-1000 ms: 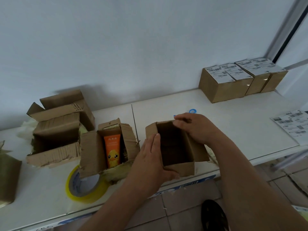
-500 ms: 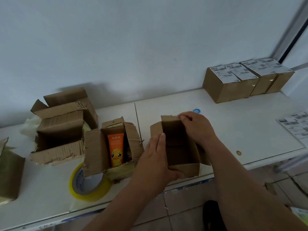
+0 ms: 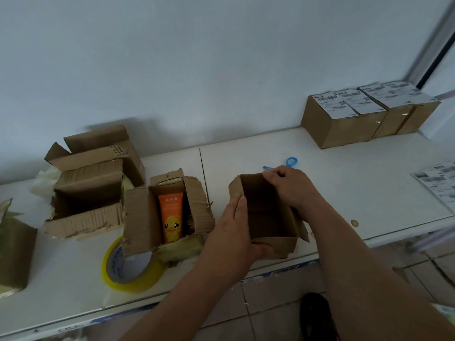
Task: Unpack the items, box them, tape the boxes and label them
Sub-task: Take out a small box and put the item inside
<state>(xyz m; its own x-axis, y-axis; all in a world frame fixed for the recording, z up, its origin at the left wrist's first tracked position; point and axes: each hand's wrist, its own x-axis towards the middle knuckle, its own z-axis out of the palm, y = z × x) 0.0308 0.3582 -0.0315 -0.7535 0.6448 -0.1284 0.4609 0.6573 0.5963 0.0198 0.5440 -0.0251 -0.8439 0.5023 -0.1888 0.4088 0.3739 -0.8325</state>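
Between two hands (image 3: pixel 261 210) sits one open box (image 3: pixel 268 217).

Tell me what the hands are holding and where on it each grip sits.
Both hold the empty small box: left hand on its left wall and near corner, right hand gripping its far right rim.

Box far left of the left hand (image 3: pixel 14 247): cut by frame edge.
Label sheets right of the right hand (image 3: pixel 440 183): cut off, print unreadable.
Tape roll (image 3: pixel 130 269): far side hidden under the tube's box (image 3: pixel 138 220).
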